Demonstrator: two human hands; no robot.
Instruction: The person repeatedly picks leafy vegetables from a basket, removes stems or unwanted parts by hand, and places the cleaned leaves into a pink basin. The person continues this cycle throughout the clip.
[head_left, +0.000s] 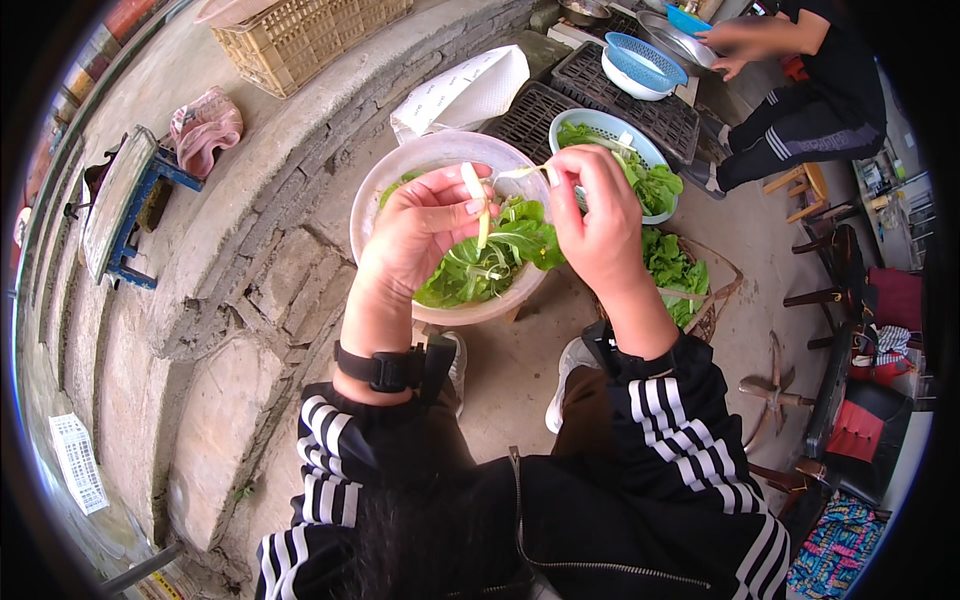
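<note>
My left hand (427, 221) holds a pale green peeled vegetable stalk (482, 231) between thumb and fingers. To its right, my right hand (592, 199) pinches a thin pale strip of peel (517, 173), which stretches toward the stalk; whether it is still joined cannot be seen. Both hands are above a pinkish plastic basin (367, 176). Leafy greens (469, 274) and pale peel strips lie in that basin, partly hidden by my left hand and wrist.
Right of the basin stand a light blue colander (667, 219) of greens and a woven basket (724, 289) with more leaves. Black plastic crates (517, 120) and a white sack (457, 94) lie beyond. Another person (810, 97) sits at upper right. Concrete steps (217, 442) rise on the left.
</note>
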